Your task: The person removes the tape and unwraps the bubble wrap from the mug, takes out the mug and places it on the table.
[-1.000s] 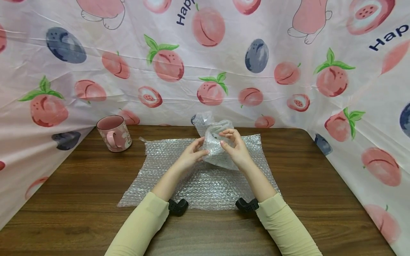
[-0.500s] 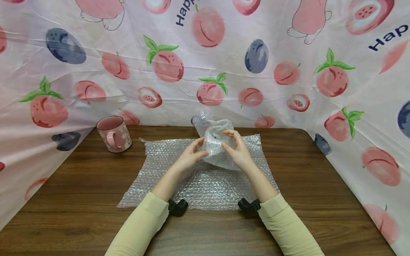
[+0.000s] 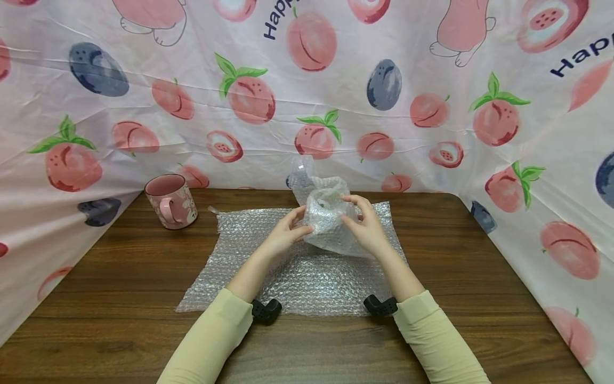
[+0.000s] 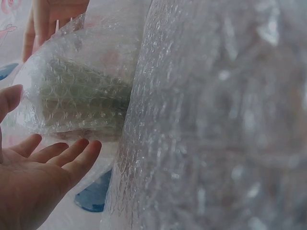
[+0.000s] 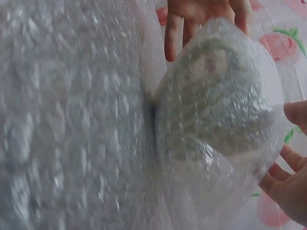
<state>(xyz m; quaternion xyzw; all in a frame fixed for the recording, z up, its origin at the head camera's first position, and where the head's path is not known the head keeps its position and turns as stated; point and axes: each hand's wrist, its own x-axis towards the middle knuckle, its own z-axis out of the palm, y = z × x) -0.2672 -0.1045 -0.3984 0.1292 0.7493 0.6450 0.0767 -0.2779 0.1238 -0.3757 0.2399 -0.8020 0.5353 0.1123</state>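
A bundle of bubble wrap [image 3: 326,213] stands on a flat bubble wrap sheet [image 3: 316,282], a loose tail of film rising behind it. Through the wrap a greenish object [image 4: 84,100] shows dimly in the left wrist view; its shape is blurred by the bubbles. My left hand [image 3: 287,230] holds the bundle's left side, thumb in front and fingers reaching round. At the right side, my right hand [image 3: 365,225] has its thumb and fingers spread apart, with fingertips [image 5: 287,155] right at the wrap's edge.
A pink mug [image 3: 171,201] with a flower pattern stands at the back left of the brown wooden table [image 3: 460,266]. A fruit-print cloth [image 3: 345,90] hangs behind and along both sides. Black wrist cameras sit under both forearms.
My right hand has drawn to the right, its fingers leaving the bundle's top, and the wrap's lower right edge has spread outward. The loose tail has risen slightly. My left hand stays put.
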